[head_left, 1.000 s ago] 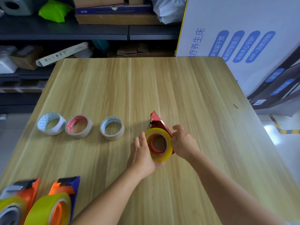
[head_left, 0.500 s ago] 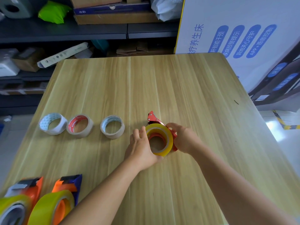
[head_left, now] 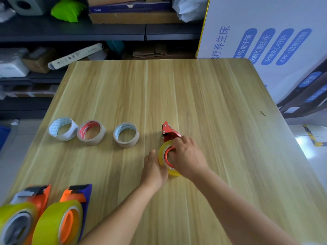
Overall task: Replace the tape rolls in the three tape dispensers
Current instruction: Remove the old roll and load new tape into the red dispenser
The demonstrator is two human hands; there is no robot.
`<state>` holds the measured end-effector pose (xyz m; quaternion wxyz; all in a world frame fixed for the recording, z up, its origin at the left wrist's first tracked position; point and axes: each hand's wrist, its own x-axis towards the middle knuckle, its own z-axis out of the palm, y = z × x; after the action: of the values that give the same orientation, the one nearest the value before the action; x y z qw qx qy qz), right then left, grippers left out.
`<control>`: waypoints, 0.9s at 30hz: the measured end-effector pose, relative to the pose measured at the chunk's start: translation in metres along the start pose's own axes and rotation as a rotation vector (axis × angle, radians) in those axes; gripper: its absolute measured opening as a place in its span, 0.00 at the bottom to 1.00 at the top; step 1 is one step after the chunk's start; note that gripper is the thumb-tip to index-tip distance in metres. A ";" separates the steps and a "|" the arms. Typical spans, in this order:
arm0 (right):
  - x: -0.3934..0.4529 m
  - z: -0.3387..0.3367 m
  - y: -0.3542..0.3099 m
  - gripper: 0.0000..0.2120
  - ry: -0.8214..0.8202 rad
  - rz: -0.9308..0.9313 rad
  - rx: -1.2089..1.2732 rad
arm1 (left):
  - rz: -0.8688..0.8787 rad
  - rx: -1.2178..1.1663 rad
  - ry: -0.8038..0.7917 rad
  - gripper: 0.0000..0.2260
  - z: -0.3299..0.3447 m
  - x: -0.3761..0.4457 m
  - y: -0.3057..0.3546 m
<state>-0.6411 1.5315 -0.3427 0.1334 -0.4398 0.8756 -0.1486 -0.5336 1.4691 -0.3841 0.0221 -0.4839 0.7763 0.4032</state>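
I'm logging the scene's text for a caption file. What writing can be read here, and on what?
"疗养生床": white board, large blue characters along its left side.
"APP+语言控制": rightmost blue pill on that board; the other three pills are too blurred.
Blue box on the shelf: small print, unreadable.
Red-lined tape roll: print too small.

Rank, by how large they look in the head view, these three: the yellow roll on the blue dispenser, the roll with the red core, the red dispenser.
1. Yellow roll on the blue dispenser, largest, though nearest the camera, so unsure.
2. Roll with the red core.
3. Red dispenser, smallest, partly hidden by the right hand.
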 end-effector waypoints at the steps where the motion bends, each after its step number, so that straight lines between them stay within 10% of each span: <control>1: -0.003 0.008 -0.008 0.16 -0.041 -0.012 -0.019 | -0.001 0.028 0.020 0.22 0.001 0.002 -0.002; 6: -0.011 0.035 -0.023 0.21 -0.239 0.061 0.011 | -0.007 -0.134 0.013 0.28 -0.016 -0.001 -0.006; 18: -0.019 -0.016 0.014 0.20 -0.154 0.082 0.470 | 0.197 -0.330 -0.100 0.24 -0.043 0.015 0.004; 27: -0.015 -0.032 0.018 0.10 -0.140 0.232 0.601 | 0.029 -0.510 -0.147 0.09 -0.044 0.021 0.011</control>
<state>-0.6569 1.5588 -0.3187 0.3330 -0.2872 0.8255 -0.3537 -0.5374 1.4272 -0.3565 -0.0497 -0.4321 0.6529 0.6202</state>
